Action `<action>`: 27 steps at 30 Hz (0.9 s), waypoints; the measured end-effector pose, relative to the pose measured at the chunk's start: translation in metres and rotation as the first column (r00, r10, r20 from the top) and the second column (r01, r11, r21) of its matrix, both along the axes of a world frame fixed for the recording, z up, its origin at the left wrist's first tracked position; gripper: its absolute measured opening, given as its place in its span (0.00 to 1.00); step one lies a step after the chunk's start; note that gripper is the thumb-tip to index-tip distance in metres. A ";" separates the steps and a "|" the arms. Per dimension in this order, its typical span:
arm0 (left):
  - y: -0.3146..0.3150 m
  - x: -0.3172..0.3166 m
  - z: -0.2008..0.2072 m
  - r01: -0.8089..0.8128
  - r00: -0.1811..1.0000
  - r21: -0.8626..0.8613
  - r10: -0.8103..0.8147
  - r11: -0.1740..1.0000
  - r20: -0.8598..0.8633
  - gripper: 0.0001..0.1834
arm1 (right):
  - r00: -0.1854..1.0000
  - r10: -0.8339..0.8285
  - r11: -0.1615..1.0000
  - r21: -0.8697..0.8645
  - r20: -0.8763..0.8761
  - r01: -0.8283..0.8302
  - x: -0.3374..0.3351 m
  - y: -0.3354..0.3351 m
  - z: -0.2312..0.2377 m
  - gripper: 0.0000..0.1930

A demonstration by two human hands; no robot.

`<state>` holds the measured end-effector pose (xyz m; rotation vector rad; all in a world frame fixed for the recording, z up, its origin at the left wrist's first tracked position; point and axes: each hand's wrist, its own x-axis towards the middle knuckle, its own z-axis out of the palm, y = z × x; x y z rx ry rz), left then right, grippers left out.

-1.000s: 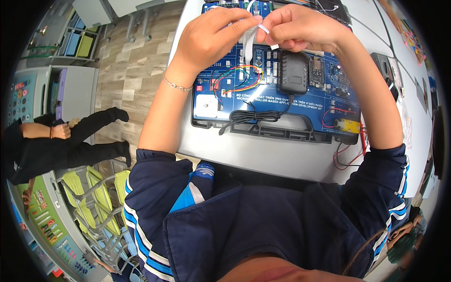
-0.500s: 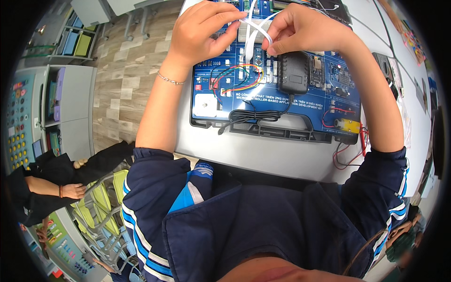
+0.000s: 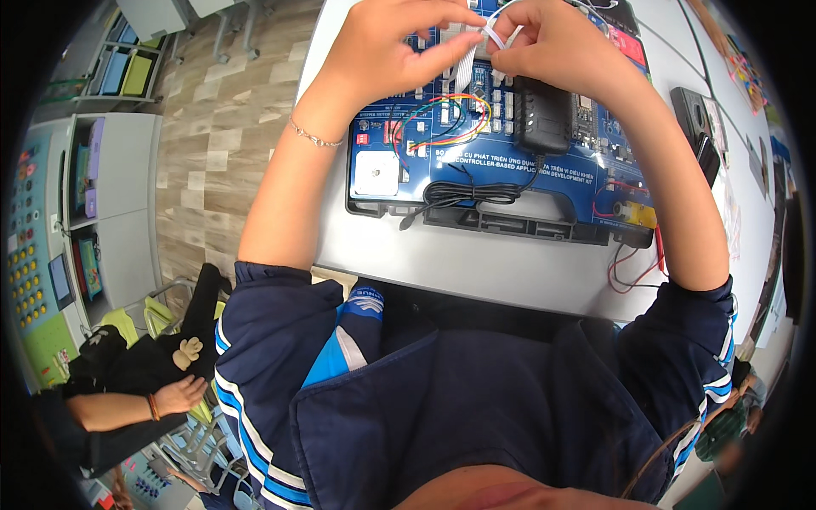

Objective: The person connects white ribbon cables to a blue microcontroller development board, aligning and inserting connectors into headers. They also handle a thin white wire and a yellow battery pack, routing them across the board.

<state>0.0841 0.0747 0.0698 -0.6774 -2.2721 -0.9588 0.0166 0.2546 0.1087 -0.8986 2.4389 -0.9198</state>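
My left hand and my right hand meet at the top of the view above a blue electronics training board. Both pinch a white flat ribbon cable, which bends between the fingertips and hangs down onto the board. Just below my right hand a black power adapter lies on the board. Coloured jumper wires loop beside it. A bundled black cord rests near the board's front edge.
The board sits in a black case on a white table. Red wires trail off at the right, near a black device. Another person's hand and arm are at the lower left, by green chairs and shelving.
Both my hands have risen toward the top edge with the ribbon cable. The person at the left has moved down and nearer the lower left corner.
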 end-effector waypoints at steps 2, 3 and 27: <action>-0.005 -0.008 -0.009 0.046 0.998 0.005 -0.046 0.999 -0.048 0.09 | 0.999 -0.009 0.998 0.060 -0.048 0.011 0.003 -0.006 -0.001 0.07; -0.006 -0.011 -0.012 0.069 0.995 0.006 -0.068 0.998 -0.073 0.09 | 0.997 -0.011 0.996 0.090 -0.072 0.018 0.004 -0.008 -0.001 0.07; 0.000 -0.010 -0.018 0.092 0.996 0.050 -0.091 0.994 -0.016 0.06 | 0.989 -0.080 0.972 0.212 -0.127 0.105 0.007 -0.012 -0.007 0.12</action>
